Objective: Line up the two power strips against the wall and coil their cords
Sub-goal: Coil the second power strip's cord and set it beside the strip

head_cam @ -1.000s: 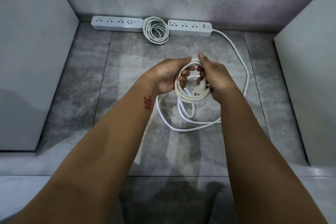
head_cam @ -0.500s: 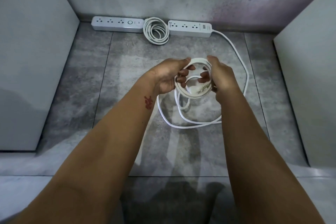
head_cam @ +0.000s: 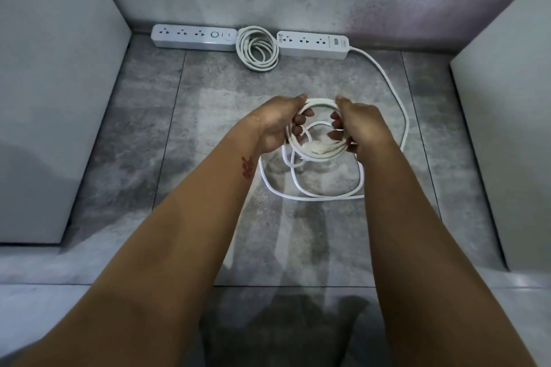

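A: Status?
B: My left hand [head_cam: 275,125] and right hand [head_cam: 362,125] both grip the half-wound cord [head_cam: 319,103], well in front of the right power strip [head_cam: 313,44].
A: Handling?
B: Light, springy; I'd pinch the loops together.

Both forearms run off the bottom edge, elbows unseen. The left hand [head_cam: 275,124] and right hand [head_cam: 362,125] cover parts of the half-wound cord [head_cam: 320,152] — its plug is a blur inside the loops. Print on the right power strip [head_cam: 313,44] is too small to read. The coiled cord [head_cam: 258,50] hides its own plug.
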Demonstrator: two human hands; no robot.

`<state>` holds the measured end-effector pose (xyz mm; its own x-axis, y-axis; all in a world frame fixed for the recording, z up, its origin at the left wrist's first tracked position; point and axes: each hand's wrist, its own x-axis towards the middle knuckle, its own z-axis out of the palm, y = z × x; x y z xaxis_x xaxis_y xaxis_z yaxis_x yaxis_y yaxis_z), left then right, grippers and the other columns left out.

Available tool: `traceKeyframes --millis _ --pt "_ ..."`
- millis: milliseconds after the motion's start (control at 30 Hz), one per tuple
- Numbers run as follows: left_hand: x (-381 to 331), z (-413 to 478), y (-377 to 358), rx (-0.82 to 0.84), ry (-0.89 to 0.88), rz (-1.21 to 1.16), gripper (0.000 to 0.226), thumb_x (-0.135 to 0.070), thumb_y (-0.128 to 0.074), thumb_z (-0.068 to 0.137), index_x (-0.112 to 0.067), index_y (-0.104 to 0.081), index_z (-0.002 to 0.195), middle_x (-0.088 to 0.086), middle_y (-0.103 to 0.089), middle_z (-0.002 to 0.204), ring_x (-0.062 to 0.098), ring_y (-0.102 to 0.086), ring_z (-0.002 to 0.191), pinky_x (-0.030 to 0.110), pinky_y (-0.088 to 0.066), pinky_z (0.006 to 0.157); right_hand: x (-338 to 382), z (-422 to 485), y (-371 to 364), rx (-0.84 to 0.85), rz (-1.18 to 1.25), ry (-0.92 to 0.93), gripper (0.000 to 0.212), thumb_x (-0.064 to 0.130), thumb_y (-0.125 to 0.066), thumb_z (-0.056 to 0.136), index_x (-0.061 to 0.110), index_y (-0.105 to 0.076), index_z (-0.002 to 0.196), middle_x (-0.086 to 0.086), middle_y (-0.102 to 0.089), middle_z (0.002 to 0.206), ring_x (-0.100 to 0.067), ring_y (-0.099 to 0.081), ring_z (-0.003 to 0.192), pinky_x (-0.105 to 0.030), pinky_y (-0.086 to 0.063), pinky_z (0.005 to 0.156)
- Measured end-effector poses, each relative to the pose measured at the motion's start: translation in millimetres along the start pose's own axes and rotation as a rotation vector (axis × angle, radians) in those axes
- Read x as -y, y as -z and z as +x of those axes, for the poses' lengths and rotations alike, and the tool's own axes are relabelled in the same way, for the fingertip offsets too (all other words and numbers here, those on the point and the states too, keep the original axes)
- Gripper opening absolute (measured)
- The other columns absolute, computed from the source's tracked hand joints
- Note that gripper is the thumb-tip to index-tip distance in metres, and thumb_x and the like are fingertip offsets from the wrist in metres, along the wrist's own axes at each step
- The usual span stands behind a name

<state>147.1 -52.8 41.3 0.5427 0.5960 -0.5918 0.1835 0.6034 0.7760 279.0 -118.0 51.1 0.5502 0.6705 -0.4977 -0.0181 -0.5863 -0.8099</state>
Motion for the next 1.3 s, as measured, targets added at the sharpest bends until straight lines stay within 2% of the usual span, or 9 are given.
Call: traceKeyframes --millis 67,167,400,567,733,967,1100,1167,1300 --pt "0.2 -0.7 2.3 0.059 0.008 0.07 0.036 -0.031 -0.039 0.104 -0.009 -0.058 0.083 -0.003 -0.04 0.054 0.012 -0.034 0.049 0.022 -0.038 0.046 5.1 -0.5 2.5 0.08 -0.155 0.072 0.035 0.039 -0.054 0.095 0.007 -0.067 0.087 -0.005 -0.066 0.073 -0.014 -0.061 0.047 -0.01 -0.038 0.04" --pt "-1.3 -4.0 3.2 0.103 -0.005 0.142 0.033 -0.032 -0.046 0.102 -0.009 -0.065 0.087 -0.003 -0.05 0.054 0.011 -0.041 0.048 0.022 -0.04 0.048 6.7 -0.8 3.7 0.189 -0.254 0.117 0.048 0.05 -0.054 0.093 0.005 -0.071 0.096 -0.003 -0.06 0.069 -0.018 -0.055 0.052 -0.03 -0.052 0.064" --pt "1.9 0.3 4.5 -0.01 -0.069 0.088 0.034 -0.036 -0.039 0.104 -0.011 -0.06 0.095 0.005 -0.058 0.077 0.017 -0.054 0.068 0.033 -0.049 0.075 -1.5 1.4 6.7 0.004 0.163 -0.025 0.042 0.042 -0.052 0.098 0.008 -0.063 0.076 0.0 -0.041 0.057 -0.012 -0.035 0.04 -0.026 -0.035 0.046" --pt "6.7 2.6 5.3 -0.023 -0.15 0.102 0.028 -0.028 -0.034 0.106 -0.014 -0.052 0.09 0.003 -0.053 0.075 0.013 -0.05 0.064 0.027 -0.048 0.073 -0.7 4.9 9.3 -0.123 0.319 -0.075 0.043 0.044 -0.049 0.098 0.008 -0.063 0.08 -0.001 -0.043 0.062 -0.013 -0.034 0.044 -0.026 -0.034 0.048" --pt "14.2 4.5 3.2 -0.059 -0.176 0.136 0.03 -0.034 -0.032 0.105 -0.011 -0.052 0.104 0.006 -0.06 0.085 0.018 -0.059 0.079 0.036 -0.048 0.092 1.5 4.2 7.4 -0.13 0.577 -0.169 0.045 0.048 -0.049 0.098 0.007 -0.058 0.082 0.001 -0.034 0.059 -0.009 -0.028 0.035 -0.022 -0.031 0.046" --pt "10.1 7.1 -0.6 -0.158 -0.21 0.001 0.019 -0.026 -0.032 0.106 -0.012 -0.042 0.114 0.006 -0.06 0.097 0.017 -0.061 0.079 0.023 -0.052 0.064 13.2 -12.7 -7.0 -0.066 0.765 -0.23 0.042 0.049 -0.053 0.096 0.008 -0.056 0.088 0.0 -0.035 0.063 -0.008 -0.032 0.029 -0.022 -0.04 0.048" --pt "5.1 10.3 -7.4 -0.194 -0.175 -0.066 0.052 -0.042 -0.042 0.101 0.001 -0.042 0.13 0.021 -0.066 0.108 0.023 -0.069 0.085 0.027 -0.056 0.07 14.9 -20.0 -21.5 -0.096 0.875 -0.197 0.037 0.044 -0.048 0.1 0.01 -0.053 0.086 -0.001 -0.042 0.069 -0.009 -0.038 0.043 -0.026 -0.046 0.055" --pt "4.6 9.6 -8.2 -0.175 -0.162 -0.036 0.057 -0.044 -0.047 0.099 0.006 -0.05 0.125 0.02 -0.068 0.097 0.023 -0.07 0.081 0.026 -0.057 0.071 13.5 -21.1 -27.4 -0.105 0.943 -0.188 0.038 0.044 -0.045 0.101 0.008 -0.053 0.091 -0.003 -0.042 0.074 -0.011 -0.041 0.047 -0.03 -0.052 0.063" --pt "9.9 7.7 -8.2 -0.106 -0.11 0.087 0.025 -0.025 -0.056 0.098 -0.002 -0.064 0.104 0.017 -0.069 0.102 0.022 -0.066 0.091 0.027 -0.052 0.083 9.7 -20.6 -31.4 -0.149 0.749 -0.174 0.043 0.044 -0.041 0.102 0.006 -0.055 0.114 -0.001 -0.051 0.081 -0.013 -0.05 0.061 -0.028 -0.051 0.058"
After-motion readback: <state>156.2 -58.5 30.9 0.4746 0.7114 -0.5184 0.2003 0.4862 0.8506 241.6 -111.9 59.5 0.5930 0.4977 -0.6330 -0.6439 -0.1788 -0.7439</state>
